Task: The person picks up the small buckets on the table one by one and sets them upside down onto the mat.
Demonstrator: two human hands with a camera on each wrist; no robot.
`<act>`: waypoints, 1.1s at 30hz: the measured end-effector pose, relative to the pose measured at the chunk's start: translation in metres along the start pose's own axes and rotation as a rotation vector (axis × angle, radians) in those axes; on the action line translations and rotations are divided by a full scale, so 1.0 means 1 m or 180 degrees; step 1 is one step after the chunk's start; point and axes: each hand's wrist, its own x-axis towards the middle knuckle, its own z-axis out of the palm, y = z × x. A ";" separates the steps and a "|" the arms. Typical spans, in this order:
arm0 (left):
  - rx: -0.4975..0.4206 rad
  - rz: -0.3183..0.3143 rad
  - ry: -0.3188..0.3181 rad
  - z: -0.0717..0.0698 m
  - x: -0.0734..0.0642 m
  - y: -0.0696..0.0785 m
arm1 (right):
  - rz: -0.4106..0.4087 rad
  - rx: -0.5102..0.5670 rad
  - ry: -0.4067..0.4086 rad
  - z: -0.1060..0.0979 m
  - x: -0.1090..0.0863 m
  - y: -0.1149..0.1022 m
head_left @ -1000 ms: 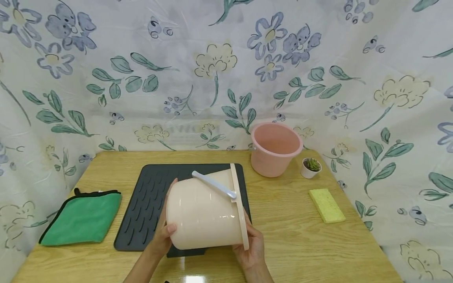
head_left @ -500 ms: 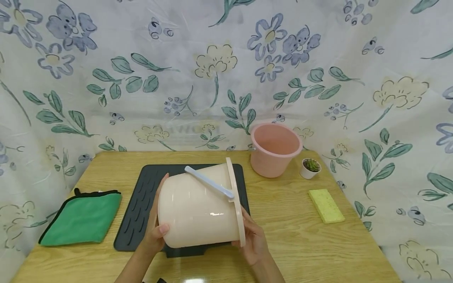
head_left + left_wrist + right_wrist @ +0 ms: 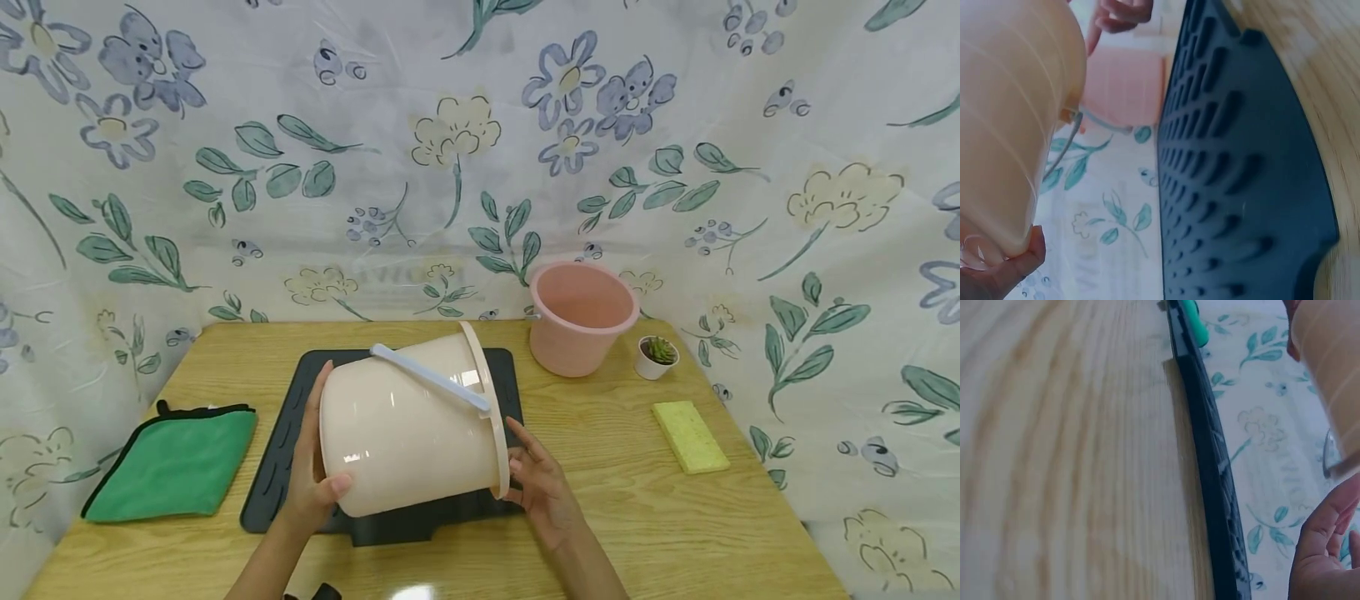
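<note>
A cream bucket (image 3: pixel 408 425) is held tipped on its side above the dark drying mat (image 3: pixel 277 475), its mouth turned to the right. Its pale blue handle (image 3: pixel 431 379) lies across the upper side. My left hand (image 3: pixel 306 487) grips the base end, thumb on the near side and fingers around the far side. At the rim is my right hand (image 3: pixel 547 496), its fingers spread and loosely bent. In the right wrist view the right hand (image 3: pixel 1322 556) appears just apart from the rim. The bucket's inside is hidden.
A pink bucket (image 3: pixel 566 354) stands at the back right beside a small potted succulent (image 3: pixel 657 358). Nearer on the right lies a yellow sponge (image 3: pixel 690 437). A folded green cloth (image 3: pixel 176 467) lies at the left of the wooden table (image 3: pixel 637 533). A floral curtain hangs behind.
The cream bucket has shifted left and slightly up with my left hand, its mouth end tilting up a little. My right hand has loosened from the rim and moved slightly right.
</note>
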 end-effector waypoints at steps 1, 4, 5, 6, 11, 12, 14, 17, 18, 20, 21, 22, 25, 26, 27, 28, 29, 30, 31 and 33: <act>0.0031 -0.0011 0.0027 -0.001 0.000 0.000 | -0.0014 -0.0043 0.0011 -0.002 0.000 -0.001; 0.0102 -0.0068 0.0067 -0.005 -0.001 0.002 | -0.0072 -0.0089 0.0004 -0.006 0.000 -0.003; 0.0104 -0.0090 0.0072 -0.006 -0.002 0.003 | -0.0101 -0.0097 -0.0015 -0.008 -0.001 -0.004; 0.0104 -0.0107 0.0070 -0.008 -0.002 0.004 | -0.0133 -0.0096 -0.0035 -0.010 -0.001 -0.005; 0.0329 -0.0157 0.0147 -0.014 -0.005 0.007 | -0.0273 -0.0137 -0.0067 -0.019 -0.002 -0.008; 0.0432 -0.0176 0.0184 -0.015 -0.007 0.008 | -0.0296 -0.0169 -0.0044 -0.021 -0.002 -0.009; 0.0738 -0.0220 0.0260 -0.016 -0.010 0.009 | -0.0329 -0.0283 0.0030 -0.025 -0.003 -0.011; 0.1177 -0.0326 0.0320 -0.018 -0.015 0.011 | -0.0308 -0.0556 0.0156 -0.030 -0.003 -0.015; 0.1312 -0.0338 0.0330 -0.019 -0.017 0.011 | -0.0290 -0.0656 0.0186 -0.032 -0.004 -0.016; 0.1522 -0.0363 0.0323 -0.019 -0.019 0.012 | -0.0240 -0.0829 0.0234 -0.035 -0.004 -0.018; 0.1591 -0.0366 0.0333 -0.020 -0.019 0.013 | -0.0218 -0.0894 0.0237 -0.036 -0.005 -0.019; 0.1638 -0.0355 0.0323 -0.020 -0.020 0.013 | -0.0201 -0.0941 0.0244 -0.037 -0.005 -0.020; 0.1795 -0.0306 0.0316 -0.022 -0.020 0.014 | -0.0197 -0.1040 0.0259 -0.041 -0.006 -0.022; 0.1816 -0.0282 0.0331 -0.022 -0.021 0.015 | -0.0209 -0.1049 0.0251 -0.042 -0.007 -0.023; 0.1846 -0.0273 0.0336 -0.022 -0.021 0.016 | -0.0215 -0.1059 0.0252 -0.044 -0.007 -0.024; 0.1872 -0.0289 0.0338 -0.023 -0.021 0.017 | -0.0221 -0.1071 0.0264 -0.045 -0.008 -0.025; 0.1907 -0.0309 0.0356 -0.023 -0.022 0.019 | -0.0225 -0.1092 0.0268 -0.047 -0.009 -0.026; 0.1944 -0.0313 0.0376 -0.023 -0.022 0.020 | -0.0235 -0.1102 0.0275 -0.048 -0.009 -0.028; 0.1987 -0.0319 0.0392 -0.023 -0.023 0.022 | -0.0246 -0.1107 0.0276 -0.049 -0.009 -0.029; 0.2049 -0.0321 0.0412 -0.024 -0.024 0.025 | -0.0266 -0.1132 0.0292 -0.051 -0.010 -0.032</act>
